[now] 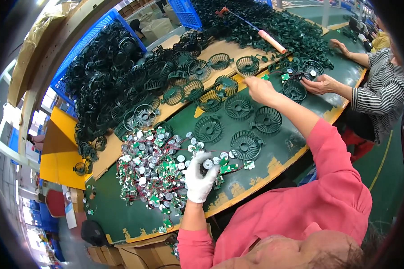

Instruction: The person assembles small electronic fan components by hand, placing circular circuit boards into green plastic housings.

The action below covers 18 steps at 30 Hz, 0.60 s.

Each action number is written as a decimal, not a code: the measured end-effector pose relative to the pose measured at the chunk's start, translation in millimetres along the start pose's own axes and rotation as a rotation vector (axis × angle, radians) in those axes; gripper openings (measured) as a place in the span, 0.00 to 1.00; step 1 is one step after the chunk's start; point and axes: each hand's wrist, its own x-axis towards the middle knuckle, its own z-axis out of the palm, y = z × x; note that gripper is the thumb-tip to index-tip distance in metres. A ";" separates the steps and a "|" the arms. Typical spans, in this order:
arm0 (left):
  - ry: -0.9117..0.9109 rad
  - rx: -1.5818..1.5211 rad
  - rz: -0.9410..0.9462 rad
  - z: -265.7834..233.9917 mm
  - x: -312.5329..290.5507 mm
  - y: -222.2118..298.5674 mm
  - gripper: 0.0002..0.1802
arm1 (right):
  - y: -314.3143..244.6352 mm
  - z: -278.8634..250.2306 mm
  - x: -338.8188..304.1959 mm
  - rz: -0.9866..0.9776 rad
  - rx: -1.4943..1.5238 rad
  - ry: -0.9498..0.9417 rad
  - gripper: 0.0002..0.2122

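Observation:
My left hand (201,178), in a white glove, curls its thumb and fingers round a small round motor (208,164) at the right edge of a heap of motors with green circuit boards and red wires (155,157). My right hand (260,91) is bare and reaches out over the table. Its fingers are drawn together near a dark green round fan housing (248,66); what they pinch, if anything, is hidden. Between my hands, several slatted fan housings (238,106) lie on the green tabletop, among them a housing (246,144) close to my left hand.
Piled fan housings (116,62) spill from a blue crate (63,83) at the left. Dark green small parts (256,36) are heaped at the back, with a pink-handled tool (272,41) on them. At the right, a co-worker's hand (321,84) handles a housing.

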 end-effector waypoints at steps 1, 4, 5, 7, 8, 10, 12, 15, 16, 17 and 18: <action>-0.005 0.002 0.006 0.5 0.2 -0.4 0.23 | 3.9 6.9 9.6 0.004 0.001 0.007 0.26; 0.036 -0.025 -0.019 2.8 -3.8 -3.3 0.23 | 14.3 24.4 40.3 -0.388 -0.106 0.087 0.31; 0.058 -0.015 -0.012 1.9 -5.6 -5.3 0.23 | 11.8 27.9 50.7 -0.457 -0.149 0.036 0.33; 0.053 -0.042 -0.021 1.1 -5.9 -6.1 0.23 | 8.9 26.3 63.9 -0.523 -0.280 -0.094 0.43; 0.044 -0.045 -0.005 0.7 -5.9 -7.3 0.24 | 8.5 29.2 70.1 -0.531 -0.272 -0.126 0.46; 0.043 -0.058 -0.016 1.1 -8.0 -6.8 0.23 | 3.1 31.5 79.5 -0.536 -0.263 -0.157 0.50; 0.040 -0.065 -0.022 2.3 -7.1 -6.9 0.23 | -3.4 31.9 83.9 -0.451 -0.166 -0.275 0.49; 0.079 -0.094 0.016 4.2 -8.5 -10.0 0.22 | 1.0 34.3 80.5 -0.503 -0.072 -0.234 0.51; 0.107 -0.146 0.012 2.4 -8.6 -17.4 0.21 | -2.9 31.9 77.3 -0.498 -0.088 -0.232 0.51; 0.135 -0.199 0.008 2.3 -8.8 -21.2 0.20 | -5.8 34.4 75.4 -0.497 -0.084 -0.232 0.51; 0.157 -0.250 0.028 4.6 -8.3 -22.7 0.18 | -9.1 37.1 73.3 -0.465 -0.058 -0.243 0.52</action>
